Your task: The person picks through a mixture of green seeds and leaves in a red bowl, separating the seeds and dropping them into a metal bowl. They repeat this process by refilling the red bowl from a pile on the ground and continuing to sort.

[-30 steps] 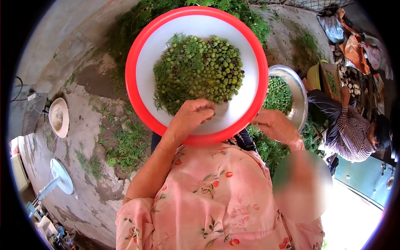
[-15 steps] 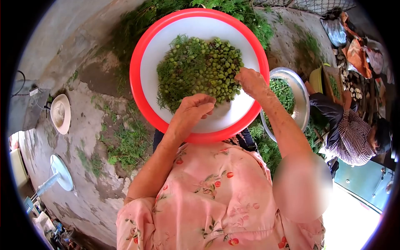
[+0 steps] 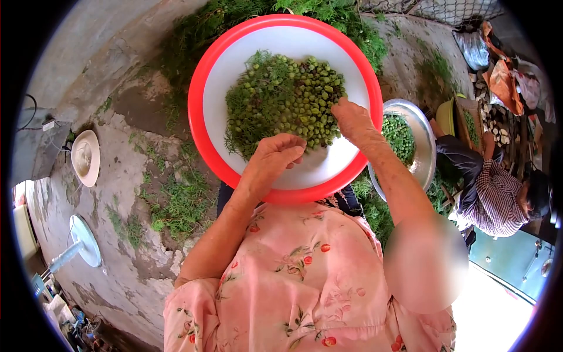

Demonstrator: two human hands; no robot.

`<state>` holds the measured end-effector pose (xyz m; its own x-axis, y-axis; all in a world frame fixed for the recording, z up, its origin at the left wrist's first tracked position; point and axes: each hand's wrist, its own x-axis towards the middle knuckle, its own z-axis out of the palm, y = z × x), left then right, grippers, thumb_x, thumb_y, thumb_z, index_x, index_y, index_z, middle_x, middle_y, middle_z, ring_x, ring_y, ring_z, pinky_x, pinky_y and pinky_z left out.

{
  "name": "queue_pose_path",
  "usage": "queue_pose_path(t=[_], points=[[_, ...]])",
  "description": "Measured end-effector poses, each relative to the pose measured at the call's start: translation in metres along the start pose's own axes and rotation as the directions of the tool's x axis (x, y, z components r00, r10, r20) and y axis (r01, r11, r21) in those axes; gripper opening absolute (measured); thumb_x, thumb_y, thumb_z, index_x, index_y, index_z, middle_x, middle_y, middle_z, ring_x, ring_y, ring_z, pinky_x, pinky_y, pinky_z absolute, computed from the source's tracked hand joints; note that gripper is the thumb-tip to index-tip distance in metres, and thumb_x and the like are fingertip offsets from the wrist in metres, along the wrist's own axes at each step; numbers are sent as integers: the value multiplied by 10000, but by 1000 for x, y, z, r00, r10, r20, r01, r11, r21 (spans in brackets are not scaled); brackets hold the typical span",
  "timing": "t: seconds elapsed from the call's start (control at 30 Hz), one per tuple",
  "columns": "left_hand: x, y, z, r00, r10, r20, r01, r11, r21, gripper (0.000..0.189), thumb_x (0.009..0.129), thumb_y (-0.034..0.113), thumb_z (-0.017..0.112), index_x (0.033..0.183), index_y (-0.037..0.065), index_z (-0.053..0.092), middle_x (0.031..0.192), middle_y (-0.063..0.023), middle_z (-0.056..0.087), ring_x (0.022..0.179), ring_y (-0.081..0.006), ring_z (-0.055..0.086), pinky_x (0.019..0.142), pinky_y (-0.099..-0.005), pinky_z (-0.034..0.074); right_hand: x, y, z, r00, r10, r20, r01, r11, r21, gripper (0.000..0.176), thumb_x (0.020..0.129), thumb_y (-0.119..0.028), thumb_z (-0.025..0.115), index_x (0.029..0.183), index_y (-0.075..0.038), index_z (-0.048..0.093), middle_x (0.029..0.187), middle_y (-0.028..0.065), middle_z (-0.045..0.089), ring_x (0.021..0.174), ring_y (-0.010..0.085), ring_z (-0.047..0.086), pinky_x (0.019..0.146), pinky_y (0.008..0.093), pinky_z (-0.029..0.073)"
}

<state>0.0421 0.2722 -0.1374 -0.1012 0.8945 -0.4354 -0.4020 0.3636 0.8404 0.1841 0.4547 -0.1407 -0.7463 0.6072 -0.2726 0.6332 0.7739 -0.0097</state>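
A wide white basin with a red rim [image 3: 198, 105] rests at my lap. In it lies a heap of small round green seed cones [image 3: 319, 97], with feathery green sprigs [image 3: 249, 97] mixed in on the left side. My left hand [image 3: 277, 154] hovers over the near part of the heap, thumb and fingers pinched together; anything between them is too small to make out. At the heap's right edge is my right hand [image 3: 353, 121], its fingers curled closed with the tips turned toward the cones. What it may hold is hidden.
A metal bowl [image 3: 427, 144] of green cones stands right of the basin. Beyond it, another person [image 3: 498, 193] sits beside a yellow-green basin [image 3: 447, 117]. Cut green branches [image 3: 182, 199] litter the concrete floor. A pale hat [image 3: 85, 158] and a light-blue fan [image 3: 86, 240] are at left.
The basin appears slightly further right and lower in view. My right hand has shifted a little down with its fingers still curled. My left hand stays almost in place.
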Motion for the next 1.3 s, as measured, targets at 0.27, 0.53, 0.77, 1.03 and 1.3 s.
queue_pose_path(t=[0.27,0.53,0.77,1.03,1.3], points=[[2,-1,-2,999,22,-27,-23,999,-35,239,856,169,590,1047,29,623,964,-33,645,808,-132,597,729,-257,452,11,-7,8,993,93,75,-85,991,-105,109,693,5,594,767,-43,657,878,130,603,854,284,630,721,395,512],[3,1,-6,989,15,-147,-40,985,-167,229,849,150,585,1034,20,619,898,-33,643,747,-118,581,678,-254,451,3,-1,6,999,-29,38,26,996,85,84,719,-71,578,767,-21,626,819,137,607,772,288,609,666,390,493],[2,-3,-1,992,-4,-129,-16,987,-158,278,845,139,602,1108,51,596,931,-19,642,752,-115,581,686,-258,451,-19,6,-10,992,-76,105,-37,607,794,145,783,-170,600,814,-29,584,657,1,530,636,95,505,556,260,414],[1,3,4,996,39,-85,-50,989,-139,259,820,145,634,1059,50,612,889,-28,634,737,-121,578,671,-255,457,-30,-38,-17,971,-162,176,-126,282,951,235,774,-188,598,860,30,593,741,65,572,673,130,538,619,270,455],[0,4,3,998,55,-29,-53,996,71,157,791,92,616,926,14,625,797,-27,608,700,-113,560,655,-243,456,-80,-20,-42,985,99,143,-165,272,948,147,795,-137,610,824,-1,563,683,1,521,625,72,473,568,228,398]])
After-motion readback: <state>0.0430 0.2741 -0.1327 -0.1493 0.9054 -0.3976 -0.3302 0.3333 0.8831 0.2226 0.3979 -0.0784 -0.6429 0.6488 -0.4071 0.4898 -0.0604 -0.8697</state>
